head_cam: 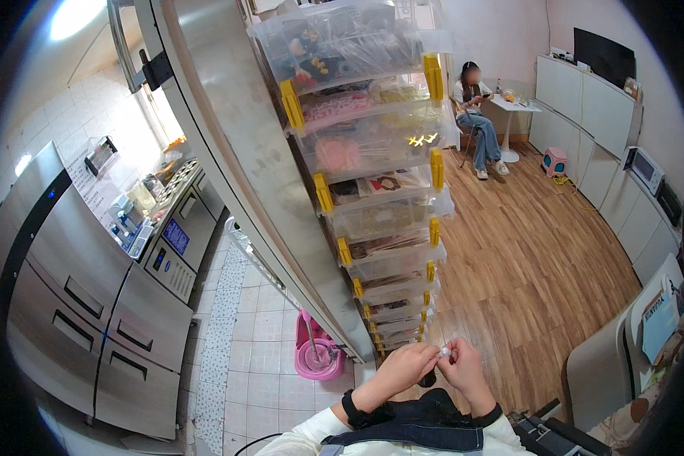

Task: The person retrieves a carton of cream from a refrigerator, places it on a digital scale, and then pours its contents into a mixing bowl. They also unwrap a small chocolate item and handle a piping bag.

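Observation:
Both my hands meet low in the view, above the dark apron (410, 432) I wear. Between the fingertips of my right hand (461, 365) is a small white object (444, 352), too small to identify. My left hand (403, 365) reaches in from the left, its fingertips touching or close to the same object. The left fingers are bent and partly hidden, so what they grip is unclear. Just beyond my hands rises a tall stack of clear plastic storage boxes (370, 139) with yellow latches.
A steel door frame (273, 216) stands beside the boxes. Left are a stainless steel refrigerator (91, 268) and a pink mop bucket (319, 365) on tiles. A person (479, 119) sits at a white table (516, 104); a grey bin-like container (598, 365) is at right.

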Tool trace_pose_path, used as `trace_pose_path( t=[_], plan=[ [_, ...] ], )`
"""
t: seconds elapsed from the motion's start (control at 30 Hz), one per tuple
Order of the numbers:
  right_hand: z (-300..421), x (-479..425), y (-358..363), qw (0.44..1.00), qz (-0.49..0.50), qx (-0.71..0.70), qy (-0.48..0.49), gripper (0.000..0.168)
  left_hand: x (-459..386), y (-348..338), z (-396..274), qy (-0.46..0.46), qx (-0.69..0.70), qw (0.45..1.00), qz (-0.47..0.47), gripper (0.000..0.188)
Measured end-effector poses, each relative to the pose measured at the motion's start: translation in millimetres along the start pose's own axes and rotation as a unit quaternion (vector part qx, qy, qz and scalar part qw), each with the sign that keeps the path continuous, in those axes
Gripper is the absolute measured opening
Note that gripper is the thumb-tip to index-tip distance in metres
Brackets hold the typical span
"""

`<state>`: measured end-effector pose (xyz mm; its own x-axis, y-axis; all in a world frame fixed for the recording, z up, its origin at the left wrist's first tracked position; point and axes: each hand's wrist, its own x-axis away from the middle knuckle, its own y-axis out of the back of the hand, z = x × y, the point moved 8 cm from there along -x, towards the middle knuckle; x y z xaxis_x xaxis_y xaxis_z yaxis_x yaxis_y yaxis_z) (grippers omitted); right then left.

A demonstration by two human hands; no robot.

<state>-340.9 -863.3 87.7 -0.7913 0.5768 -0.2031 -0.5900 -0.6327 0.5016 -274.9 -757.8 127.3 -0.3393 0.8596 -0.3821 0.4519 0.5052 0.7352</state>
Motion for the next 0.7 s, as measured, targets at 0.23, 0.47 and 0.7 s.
trace_pose_path(
  t=[0.23, 0.47, 0.7],
  plan=[
    [-4.5, 4.5, -3.0, 0.999, 0.009, -0.004, -0.041, 0.021, 2.1, -0.9, -10.0, -0.029, -0.091, 0.995, 0.029, 0.014],
    [0.6, 4.8, -7.4, 0.998, 0.059, 0.015, -0.029, 0.022, 10.3, -18.9, -6.0, -0.081, -0.181, 0.979, 0.054, 0.012],
    [-4.8, 6.9, -11.6, 0.976, 0.162, -0.134, -0.062, 0.016, 11.1, -15.2, -17.2, -0.107, -0.197, 0.973, 0.055, 0.012]
  ],
)
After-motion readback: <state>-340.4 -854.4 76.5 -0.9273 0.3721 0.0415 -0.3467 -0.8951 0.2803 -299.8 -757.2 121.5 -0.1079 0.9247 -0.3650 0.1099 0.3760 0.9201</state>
